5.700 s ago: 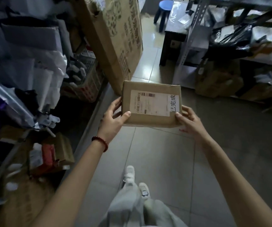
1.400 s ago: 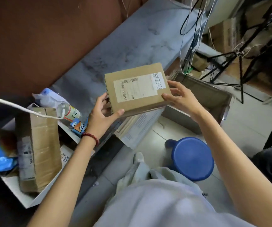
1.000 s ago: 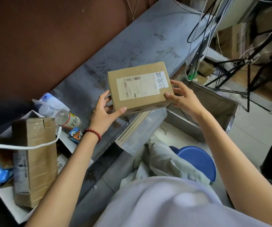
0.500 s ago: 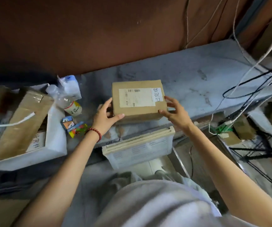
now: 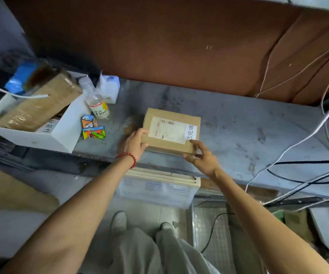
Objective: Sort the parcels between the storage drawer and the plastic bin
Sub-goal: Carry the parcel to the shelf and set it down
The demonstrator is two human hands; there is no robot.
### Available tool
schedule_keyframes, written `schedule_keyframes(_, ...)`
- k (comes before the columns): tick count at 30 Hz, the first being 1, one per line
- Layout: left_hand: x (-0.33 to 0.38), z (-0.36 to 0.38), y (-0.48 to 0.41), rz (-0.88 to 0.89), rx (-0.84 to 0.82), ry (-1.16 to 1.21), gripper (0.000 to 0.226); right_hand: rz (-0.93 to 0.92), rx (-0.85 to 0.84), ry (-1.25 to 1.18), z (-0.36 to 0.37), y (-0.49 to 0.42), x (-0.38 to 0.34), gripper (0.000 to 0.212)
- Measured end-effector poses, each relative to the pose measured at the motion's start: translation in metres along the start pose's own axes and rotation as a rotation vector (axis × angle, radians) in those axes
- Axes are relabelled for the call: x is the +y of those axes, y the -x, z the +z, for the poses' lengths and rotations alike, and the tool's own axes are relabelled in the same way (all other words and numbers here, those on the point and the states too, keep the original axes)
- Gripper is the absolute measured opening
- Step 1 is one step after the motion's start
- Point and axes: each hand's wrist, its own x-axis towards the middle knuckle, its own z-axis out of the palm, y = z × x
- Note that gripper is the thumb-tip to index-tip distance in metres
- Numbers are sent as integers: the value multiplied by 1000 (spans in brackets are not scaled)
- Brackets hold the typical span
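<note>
White bin: left end of the bench; it holds other parcels.
Left hand: grips the box's near-left corner, with the fingers curled onto the top edge and side.
Drawer: under the bench's near edge, directly below the box, and appears closed.
Box: lies flat on the bench, label up, between the two hands.
Handling (judged): stiff cardboard with square edges, probably light. The faces are smooth and the label is slick. Take hold at opposite near corners or along the short sides.
Right hand: loosely curled. The index tip rests on the top by the label and the thumb on the near face, lightly pinching the near-right corner.
</note>
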Motion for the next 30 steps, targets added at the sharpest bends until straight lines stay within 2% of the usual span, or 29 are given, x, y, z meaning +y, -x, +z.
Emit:
schedule_keyframes(4,-5,0,-17,17,-31,-63,33,26,34,-14,6,-16,-4,67)
schedule_keyframes(10,-19,1,-40,81,-150,-112,40,61,91,97,16,-35,-21,67)
schedule_keyframes(11,-24,1,-46,99,-183,-159,46,56,102,131,19,-38,-21,67)
schedule_keyframes(15,-23,-7,-64,161,-291,-602,62,26,82,381,25,-45,-18,74)
schedule_keyframes(17,-10,-14,-63,147,-302,-673,62,29,65,461,24,-47,-16,78)
schedule_keyframes(20,-4,-18,-50,184,-178,-665,59,3,159,498,26,-40,-10,77)
schedule_keyframes(24,-34,-5,1,339,82,-480,33,1,404,347,47,-8,21,45)
schedule_keyframes(26,-62,7,27,352,109,-491,25,7,342,364,60,7,44,38)
schedule_keyframes(27,-76,14,39,343,69,-510,27,9,271,384,66,11,56,37)
schedule_keyframes(30,-108,35,68,182,-256,-576,38,65,29,461,84,17,86,42)
